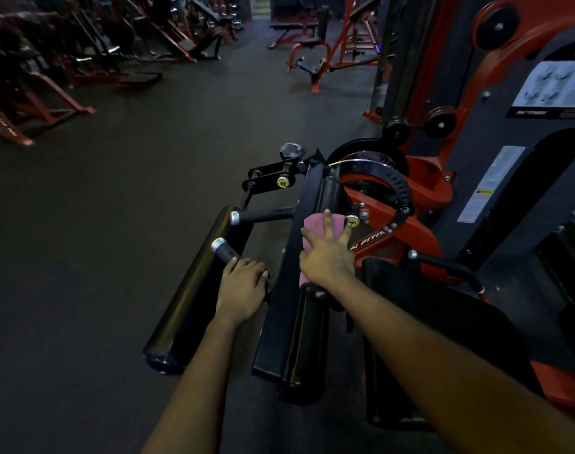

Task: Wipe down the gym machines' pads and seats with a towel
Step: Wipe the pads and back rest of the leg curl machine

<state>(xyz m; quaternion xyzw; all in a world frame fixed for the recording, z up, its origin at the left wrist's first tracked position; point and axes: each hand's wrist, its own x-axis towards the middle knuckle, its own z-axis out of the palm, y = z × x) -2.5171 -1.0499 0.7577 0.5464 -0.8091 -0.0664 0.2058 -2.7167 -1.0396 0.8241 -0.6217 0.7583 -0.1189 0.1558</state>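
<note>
I find the right grip (327, 253) spread flat, fingers straight and apart, pressing the pink towel (312, 226) down rather than clamping it. The towel lies under that palm, draped over the far end of a black roller pad (304, 339) and touching the flat black bar (287, 283) just beside it. The left grip (243, 290) is curled round a short handle (225, 252) with a chrome end cap, apparently as a brace. The relation that matters: the roller pad's long axis runs from the towel back toward me, so most of the pad lies on the near side of the right grip, under the wrist and forearm. I judge the coming stroke to be a pull along that axis, and the right grip is the one placed for it. A second, longer roller pad (197, 283) lies beyond the left grip, parallel. Legible writing: "N FITN", partly hidden, on the red frame (366, 244). The instruction placard (554, 83) and warning sticker (484, 191) cannot be read.
</note>
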